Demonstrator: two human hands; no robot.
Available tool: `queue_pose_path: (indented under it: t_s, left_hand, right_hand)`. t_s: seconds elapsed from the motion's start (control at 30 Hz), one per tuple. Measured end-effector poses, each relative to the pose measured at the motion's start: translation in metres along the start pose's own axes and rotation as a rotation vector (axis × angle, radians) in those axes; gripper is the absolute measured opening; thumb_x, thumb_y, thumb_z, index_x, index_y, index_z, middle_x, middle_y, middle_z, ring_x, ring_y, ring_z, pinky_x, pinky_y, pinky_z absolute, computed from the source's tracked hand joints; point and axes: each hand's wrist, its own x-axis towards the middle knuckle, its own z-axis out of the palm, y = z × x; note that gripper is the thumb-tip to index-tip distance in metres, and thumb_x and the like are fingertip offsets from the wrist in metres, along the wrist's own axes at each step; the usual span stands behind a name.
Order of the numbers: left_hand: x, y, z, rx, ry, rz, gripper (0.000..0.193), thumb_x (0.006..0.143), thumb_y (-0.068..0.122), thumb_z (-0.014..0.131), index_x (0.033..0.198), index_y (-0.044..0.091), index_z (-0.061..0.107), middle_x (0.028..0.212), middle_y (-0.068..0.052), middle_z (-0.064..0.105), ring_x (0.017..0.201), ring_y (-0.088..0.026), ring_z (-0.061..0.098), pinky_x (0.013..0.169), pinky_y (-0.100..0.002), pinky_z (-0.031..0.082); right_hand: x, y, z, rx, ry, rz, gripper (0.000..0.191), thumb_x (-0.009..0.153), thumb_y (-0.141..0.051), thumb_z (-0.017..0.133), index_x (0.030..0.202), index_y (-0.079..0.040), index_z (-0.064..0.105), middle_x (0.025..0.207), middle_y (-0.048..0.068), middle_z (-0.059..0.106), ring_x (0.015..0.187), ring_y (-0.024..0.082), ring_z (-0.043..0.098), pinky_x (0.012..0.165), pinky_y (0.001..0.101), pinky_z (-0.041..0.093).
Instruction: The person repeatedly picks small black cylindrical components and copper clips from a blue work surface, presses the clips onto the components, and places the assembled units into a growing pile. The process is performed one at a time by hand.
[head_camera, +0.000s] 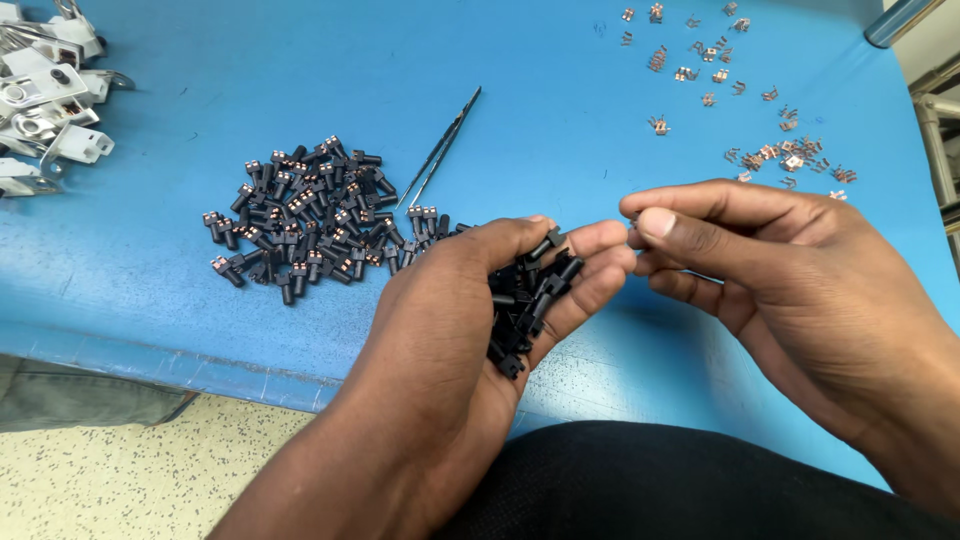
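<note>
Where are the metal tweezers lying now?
In the head view, the tweezers lie on the blue table, just right of the pile of black parts.

Two hands (600, 270). One pair of tweezers (440, 148). One heap of black plugs (310, 215), too many to count. Scattered copper clips (760, 130), dozens. Several white metal brackets (45, 90).
</note>
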Motion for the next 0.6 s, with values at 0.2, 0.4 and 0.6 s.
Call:
queue_pose_path:
  t_s: [0.2,0.4,0.6]
  left_hand:
    - [0.0021,-0.0067,-0.0044,0.012,-0.101,0.042,0.029,0.103,0.011,0.059,0.118,-0.015,0.060,0.110,-0.018,0.066,0.105,-0.023,0.071,0.103,-0.032,0.063]
    - [0.0019,-0.0058,-0.0032,0.084,-0.032,-0.049,0.033,0.100,0.023,0.064,0.114,-0.007,0.065,0.106,-0.014,0.069,0.101,-0.020,0.072,0.099,-0.028,0.061]
    - [0.0026,-0.0051,-0.0019,0.111,-0.101,-0.040,0.035,0.101,0.028,0.065,0.113,-0.006,0.067,0.103,-0.013,0.070,0.098,-0.017,0.071,0.098,-0.026,0.062]
  right_hand:
    - [-0.0011,-0.0079,-0.0004,0.047,0.011,-0.011,0.028,0.096,-0.014,0.065,0.116,0.000,0.078,0.102,0.015,0.080,0.094,0.022,0.076,0.087,0.0367,0.061]
    - [-0.0028,-0.0090,-0.0034,0.053,-0.014,-0.064,0.027,0.095,-0.012,0.069,0.116,0.001,0.079,0.103,0.018,0.081,0.093,0.025,0.077,0.085,0.0381,0.063]
    - [-0.0088,-0.0108,-0.0056,-0.200,-0.032,-0.246,0.020,0.090,-0.011,0.076,0.108,-0.003,0.078,0.097,0.016,0.079,0.089,0.024,0.080,0.080,0.0361,0.063]
